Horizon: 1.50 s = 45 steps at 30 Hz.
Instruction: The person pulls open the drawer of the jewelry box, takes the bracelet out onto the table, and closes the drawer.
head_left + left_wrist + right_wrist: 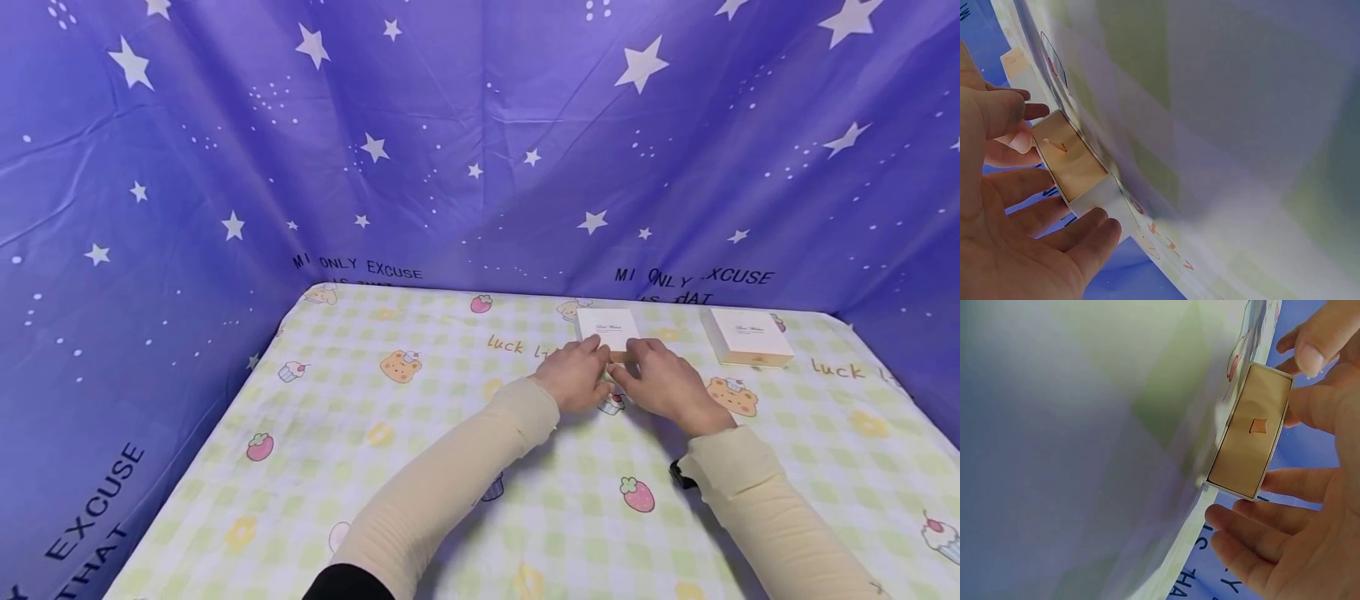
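Observation:
A small white drawer box (604, 320) with fine print on its lid lies near the table's far edge. Its tan front face (1244, 447) has a small tab in the middle and is turned towards me. My left hand (572, 375) touches the box's top and left side with outstretched, slightly bent fingers (1100, 228). From the other side, my right hand (670, 385) lays its fingers (1297, 484) along the top and right end. Both thumbs are near the front face, close to each other. The hands partly cover the box in the head view.
To the right stands a similar white box (750, 328) with a tan front. A checked tablecloth (322, 467) printed with bears, strawberries and cupcakes covers the table. A purple starry curtain (450, 108) hangs right behind the table and along its sides.

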Each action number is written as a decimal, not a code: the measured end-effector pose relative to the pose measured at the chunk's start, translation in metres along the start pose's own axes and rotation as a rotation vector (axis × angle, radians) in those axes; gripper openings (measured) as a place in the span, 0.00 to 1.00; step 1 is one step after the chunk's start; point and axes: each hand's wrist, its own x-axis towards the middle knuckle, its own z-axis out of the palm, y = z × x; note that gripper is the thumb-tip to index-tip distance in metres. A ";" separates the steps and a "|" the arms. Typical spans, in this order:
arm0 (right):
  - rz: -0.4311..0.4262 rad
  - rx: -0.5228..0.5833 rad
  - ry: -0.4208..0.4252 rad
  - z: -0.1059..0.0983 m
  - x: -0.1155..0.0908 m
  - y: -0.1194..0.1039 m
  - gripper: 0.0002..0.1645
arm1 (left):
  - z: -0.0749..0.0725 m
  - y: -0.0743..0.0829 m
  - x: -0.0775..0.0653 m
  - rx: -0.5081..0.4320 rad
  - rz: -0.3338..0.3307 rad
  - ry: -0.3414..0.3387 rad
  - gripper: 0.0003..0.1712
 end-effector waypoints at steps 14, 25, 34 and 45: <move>0.014 -0.014 -0.030 0.003 0.001 -0.010 0.37 | 0.000 -0.008 -0.009 0.024 0.020 0.030 0.25; 0.019 -0.008 -0.041 0.003 0.001 -0.018 0.39 | -0.002 -0.012 -0.016 0.028 0.023 0.041 0.26; -0.007 -0.014 -0.030 0.006 0.003 -0.021 0.37 | -0.001 -0.017 -0.022 0.035 0.021 0.054 0.27; -0.023 -0.003 -0.028 0.007 0.004 -0.028 0.36 | -0.001 -0.023 -0.029 0.026 0.040 0.079 0.25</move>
